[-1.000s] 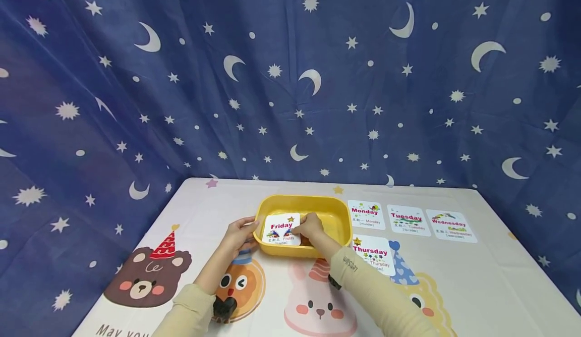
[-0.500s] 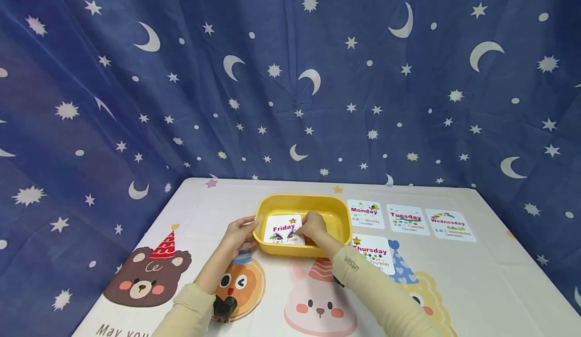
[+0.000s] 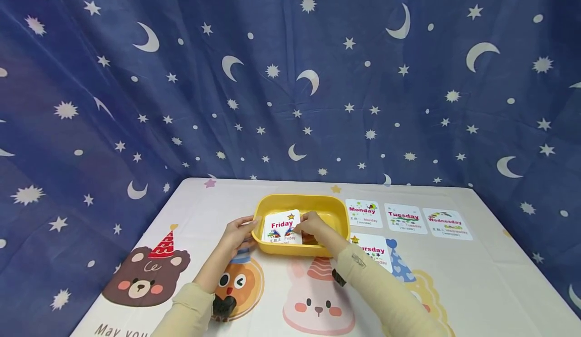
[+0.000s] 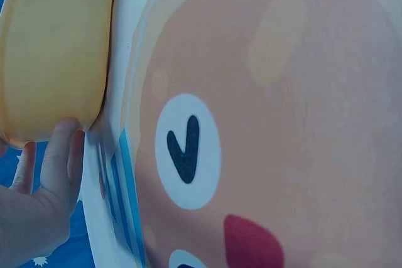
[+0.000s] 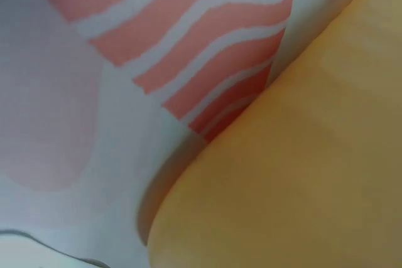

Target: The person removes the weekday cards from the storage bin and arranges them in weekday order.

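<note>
A yellow plastic tray (image 3: 336,216) stands on the table in the head view, its outer wall also showing in both wrist views. My left hand (image 3: 237,233) holds its left end, fingertips at the rim and against the outer wall. In the left wrist view these fingers (image 4: 56,155) press the tray's wall (image 4: 56,48). My right hand (image 3: 313,226) reaches into the tray and pinches the right edge of a white Friday card (image 3: 279,226), which leans face up above the tray floor. The right wrist view shows only the tray's outside (image 5: 301,174) and tablecloth, with the hand hidden.
Right of the tray lie a Monday card (image 3: 364,213), a Tuesday card (image 3: 405,218) and a Wednesday card (image 3: 447,223) in a row. A Thursday card (image 3: 379,250) lies below Monday, partly covered by my right sleeve (image 3: 376,286). A starry blue curtain (image 3: 290,74) hangs behind.
The Friday card shifts and tilts slightly in my right fingers while staying over the tray's left half. My right forearm covers more of the Thursday card. The left hand stays at the tray's end.
</note>
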`<state>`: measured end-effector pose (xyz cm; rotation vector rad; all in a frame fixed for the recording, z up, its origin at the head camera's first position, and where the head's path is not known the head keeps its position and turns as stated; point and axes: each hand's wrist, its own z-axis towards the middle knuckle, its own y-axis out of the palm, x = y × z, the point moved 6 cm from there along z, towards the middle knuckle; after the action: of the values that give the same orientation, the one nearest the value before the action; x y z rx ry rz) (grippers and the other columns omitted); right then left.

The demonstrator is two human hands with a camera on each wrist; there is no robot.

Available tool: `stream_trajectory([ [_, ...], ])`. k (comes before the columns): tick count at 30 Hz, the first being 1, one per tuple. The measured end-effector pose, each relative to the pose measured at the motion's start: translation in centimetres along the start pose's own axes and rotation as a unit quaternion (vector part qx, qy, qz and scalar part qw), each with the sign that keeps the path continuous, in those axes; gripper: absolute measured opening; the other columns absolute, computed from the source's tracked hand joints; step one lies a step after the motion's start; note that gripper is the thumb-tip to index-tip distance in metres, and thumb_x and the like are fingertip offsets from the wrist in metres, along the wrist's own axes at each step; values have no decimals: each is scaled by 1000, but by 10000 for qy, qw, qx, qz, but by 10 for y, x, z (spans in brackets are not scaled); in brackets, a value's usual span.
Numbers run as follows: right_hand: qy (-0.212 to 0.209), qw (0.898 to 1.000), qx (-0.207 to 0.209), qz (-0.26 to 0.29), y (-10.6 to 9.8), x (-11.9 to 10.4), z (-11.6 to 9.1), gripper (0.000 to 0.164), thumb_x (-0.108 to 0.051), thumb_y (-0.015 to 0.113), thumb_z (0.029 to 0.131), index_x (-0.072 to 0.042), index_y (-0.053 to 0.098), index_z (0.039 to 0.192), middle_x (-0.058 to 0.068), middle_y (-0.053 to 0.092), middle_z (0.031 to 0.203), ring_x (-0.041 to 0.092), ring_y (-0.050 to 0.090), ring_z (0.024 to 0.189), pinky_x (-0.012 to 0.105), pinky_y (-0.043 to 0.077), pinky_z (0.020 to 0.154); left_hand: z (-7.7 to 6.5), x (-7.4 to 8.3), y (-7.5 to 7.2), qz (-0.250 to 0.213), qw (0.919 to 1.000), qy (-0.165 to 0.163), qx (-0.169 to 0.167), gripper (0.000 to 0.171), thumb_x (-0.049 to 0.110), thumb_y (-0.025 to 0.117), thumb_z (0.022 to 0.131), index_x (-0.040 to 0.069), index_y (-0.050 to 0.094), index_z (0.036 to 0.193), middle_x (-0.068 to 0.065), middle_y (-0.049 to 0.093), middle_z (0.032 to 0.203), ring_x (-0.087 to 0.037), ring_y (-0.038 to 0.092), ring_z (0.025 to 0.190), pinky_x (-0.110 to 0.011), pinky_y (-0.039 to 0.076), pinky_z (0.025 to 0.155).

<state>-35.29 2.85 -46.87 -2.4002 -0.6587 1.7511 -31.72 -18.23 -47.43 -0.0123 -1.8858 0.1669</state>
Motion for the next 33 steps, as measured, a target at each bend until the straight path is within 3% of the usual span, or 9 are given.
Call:
stream_trajectory([
  [4,132,9999,-52,18,3,3,-1,26,0,64,84,3,58,109,11,66,87,11,57,61,23,58,59,0,0,0,-34,10000,18,-18,45,22,57,95,2,47,134,-26,58,122,-12,66,77,-32,61,72],
  [8,-98,9994,-201,247,4,2,0,39,3,61,84,4,54,123,16,68,94,13,61,66,26,59,64,0,0,-2,-138,9999,11,-37,45,21,57,95,1,47,134,-28,56,125,-13,66,81,-33,61,73],
  [14,48,9983,-209,543,-2,-1,-7,44,1,60,86,1,51,129,17,68,98,16,62,66,23,56,55,-1,0,-3,-230,9997,-34,-38,45,21,58,95,0,47,133,-28,55,127,-16,67,86,-33,60,74],
  [17,95,9983,-160,551,-5,-3,-12,45,-2,60,87,-1,49,131,17,67,102,18,62,71,25,57,60,-2,0,-2,-196,9998,-14,-41,47,22,58,94,-1,46,134,-29,54,127,-15,67,85,-33,60,74],
  [23,-93,9974,-45,713,-12,-10,-23,48,-4,59,89,1,45,134,20,62,111,22,62,81,33,60,72,-2,1,-1,-127,9999,0,0,48,22,57,95,-2,46,135,-27,55,125,-15,67,85,-32,60,74],
  [33,-457,9905,-58,1298,-31,-18,-38,41,-2,54,91,3,46,131,20,64,108,19,60,81,29,58,68,-2,2,1,-75,10000,-37,27,47,22,55,96,-1,46,136,-26,56,124,-15,67,84,-30,60,73],
])
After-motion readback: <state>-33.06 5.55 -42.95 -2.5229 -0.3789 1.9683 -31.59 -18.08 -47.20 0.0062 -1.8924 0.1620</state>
